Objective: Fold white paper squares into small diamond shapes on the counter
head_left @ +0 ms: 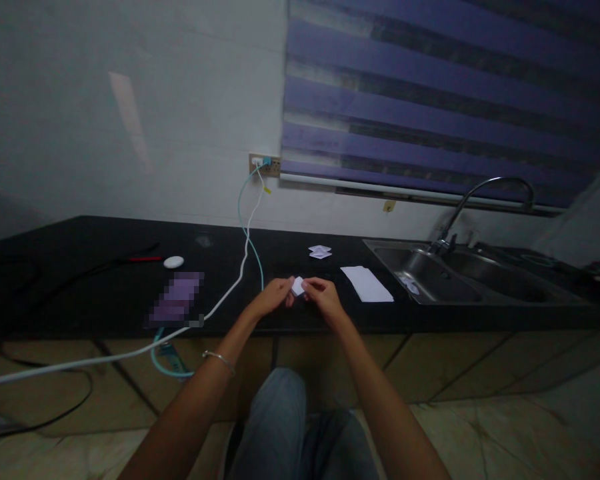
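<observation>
A small piece of folded white paper (298, 287) is pinched between my two hands above the front part of the black countertop (230, 253). My left hand (279, 293) grips its left side, and my right hand (323, 293) closes on its right side. Some fingertips are hidden behind the paper. Two folded paper pieces (320, 251) lie together on the counter, just beyond my hands. To the right of my right hand rests a stack of white paper sheets (367, 285), close to the sink's edge.
A double steel sink (445, 277) with a curved faucet (447, 230) fills the right side; white scraps (409, 285) lie at its left edge. A white cable (245, 260) runs from the wall socket (265, 164) across the counter. At left are a white oval object (173, 262) and a pixelated purple area (177, 297).
</observation>
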Action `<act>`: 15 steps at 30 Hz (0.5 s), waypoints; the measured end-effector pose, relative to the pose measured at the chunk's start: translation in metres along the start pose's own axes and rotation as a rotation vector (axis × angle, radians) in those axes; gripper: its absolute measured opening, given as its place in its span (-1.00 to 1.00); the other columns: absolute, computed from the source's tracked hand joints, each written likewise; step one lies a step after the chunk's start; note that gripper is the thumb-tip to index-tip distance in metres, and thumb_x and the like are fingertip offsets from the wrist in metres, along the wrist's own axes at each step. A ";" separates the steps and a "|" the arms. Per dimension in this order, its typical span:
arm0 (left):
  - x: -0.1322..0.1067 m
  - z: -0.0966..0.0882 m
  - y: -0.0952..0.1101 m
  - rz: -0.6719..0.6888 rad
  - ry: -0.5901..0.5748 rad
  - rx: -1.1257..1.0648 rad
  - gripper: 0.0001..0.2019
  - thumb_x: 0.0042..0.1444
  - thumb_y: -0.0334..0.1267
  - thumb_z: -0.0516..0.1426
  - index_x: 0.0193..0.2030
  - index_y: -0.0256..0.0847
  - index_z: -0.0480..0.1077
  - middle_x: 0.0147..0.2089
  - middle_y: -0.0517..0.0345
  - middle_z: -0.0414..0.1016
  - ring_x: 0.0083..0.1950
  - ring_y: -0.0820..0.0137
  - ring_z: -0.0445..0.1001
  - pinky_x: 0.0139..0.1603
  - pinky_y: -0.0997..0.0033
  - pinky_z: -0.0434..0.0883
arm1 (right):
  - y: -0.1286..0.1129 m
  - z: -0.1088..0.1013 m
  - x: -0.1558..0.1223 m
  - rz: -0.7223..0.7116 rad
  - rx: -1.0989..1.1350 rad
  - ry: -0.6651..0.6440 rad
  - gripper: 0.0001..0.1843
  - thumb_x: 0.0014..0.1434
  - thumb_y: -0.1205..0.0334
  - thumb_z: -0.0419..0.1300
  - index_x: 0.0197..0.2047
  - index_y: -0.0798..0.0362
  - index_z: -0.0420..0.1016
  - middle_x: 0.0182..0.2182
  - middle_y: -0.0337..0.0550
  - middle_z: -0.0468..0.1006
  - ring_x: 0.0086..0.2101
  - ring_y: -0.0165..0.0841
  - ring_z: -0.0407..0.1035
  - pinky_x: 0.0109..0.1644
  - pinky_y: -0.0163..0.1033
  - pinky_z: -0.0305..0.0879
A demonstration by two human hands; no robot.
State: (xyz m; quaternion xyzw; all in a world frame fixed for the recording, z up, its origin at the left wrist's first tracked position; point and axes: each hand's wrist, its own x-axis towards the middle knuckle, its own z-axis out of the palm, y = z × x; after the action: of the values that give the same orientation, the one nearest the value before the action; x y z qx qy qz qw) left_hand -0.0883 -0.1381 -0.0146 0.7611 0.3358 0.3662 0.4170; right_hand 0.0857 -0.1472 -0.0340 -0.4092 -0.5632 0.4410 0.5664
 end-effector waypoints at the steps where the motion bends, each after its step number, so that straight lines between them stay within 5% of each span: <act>1: 0.000 0.000 0.001 -0.001 0.027 -0.046 -0.44 0.22 0.14 -0.10 -0.51 -0.29 0.39 -0.59 0.17 0.38 -0.55 0.46 0.34 -0.42 0.45 0.28 | 0.001 0.000 0.000 0.001 0.008 0.004 -0.67 -0.08 0.03 0.34 -0.34 0.13 0.59 -0.58 -0.21 0.48 -0.58 -0.44 0.26 -0.47 -0.32 0.14; 5: 0.000 0.001 0.003 0.017 0.075 -0.186 -0.65 0.15 0.06 0.07 -0.29 -0.26 0.33 -0.49 0.25 0.39 -0.50 0.48 0.36 -0.44 0.49 0.30 | 0.000 0.001 0.000 0.009 0.019 -0.007 -0.70 -0.07 0.05 0.33 -0.36 0.13 0.57 -0.57 -0.21 0.48 -0.57 -0.43 0.27 -0.45 -0.31 0.16; 15: -0.002 0.004 0.004 -0.075 0.103 -0.161 -0.79 0.12 -0.13 0.09 -0.29 -0.25 0.27 -0.58 0.28 0.39 -0.58 0.52 0.35 -0.51 0.55 0.26 | -0.009 0.004 -0.005 -0.009 0.002 -0.044 -0.68 -0.09 0.14 0.32 -0.25 0.12 0.49 -0.64 -0.35 0.38 -0.60 -0.46 0.23 -0.46 -0.33 0.18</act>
State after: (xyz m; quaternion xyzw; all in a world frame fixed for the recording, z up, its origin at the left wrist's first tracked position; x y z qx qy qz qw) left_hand -0.0855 -0.1426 -0.0135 0.6922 0.3547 0.4147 0.4724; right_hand 0.0821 -0.1548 -0.0266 -0.3961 -0.5770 0.4479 0.5564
